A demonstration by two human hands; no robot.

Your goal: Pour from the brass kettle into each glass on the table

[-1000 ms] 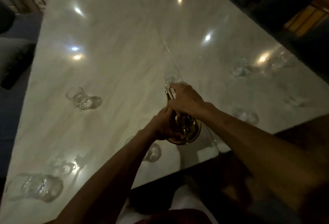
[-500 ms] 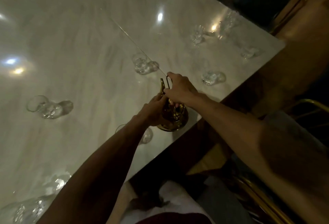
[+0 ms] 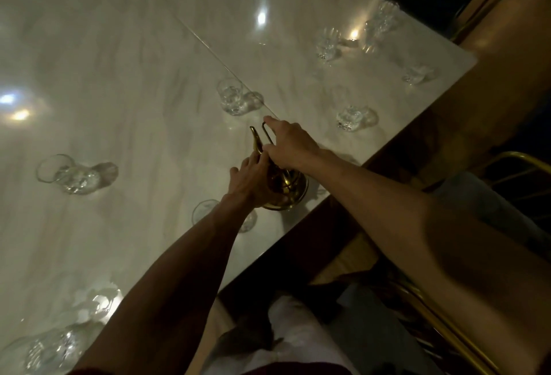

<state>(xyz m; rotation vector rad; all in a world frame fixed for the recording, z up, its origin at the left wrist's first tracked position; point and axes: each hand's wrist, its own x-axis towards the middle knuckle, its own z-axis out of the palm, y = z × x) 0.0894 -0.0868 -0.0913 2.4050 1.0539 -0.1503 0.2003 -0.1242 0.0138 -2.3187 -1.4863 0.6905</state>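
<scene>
The brass kettle (image 3: 286, 189) stands near the table's right edge, its spout pointing away from me. My left hand (image 3: 253, 179) wraps its body from the left. My right hand (image 3: 287, 145) rests on its top and thin handle loop. A clear glass (image 3: 231, 97) stands just beyond the spout. Another glass (image 3: 348, 116) sits to the right, one glass (image 3: 205, 210) lies partly hidden under my left forearm, and one (image 3: 64, 173) stands far left. Several more glasses (image 3: 328, 43) stand at the far right corner.
The white marble table (image 3: 134, 61) shows bright lamp reflections and a seam running diagonally. A large glass vessel (image 3: 44, 350) sits at the near left corner. A gold-framed chair (image 3: 518, 171) stands right of the table, over a wooden floor.
The view has swung right and closer. Both hands stay on the kettle, which now sits a little farther behind the glass in front of the spout.
</scene>
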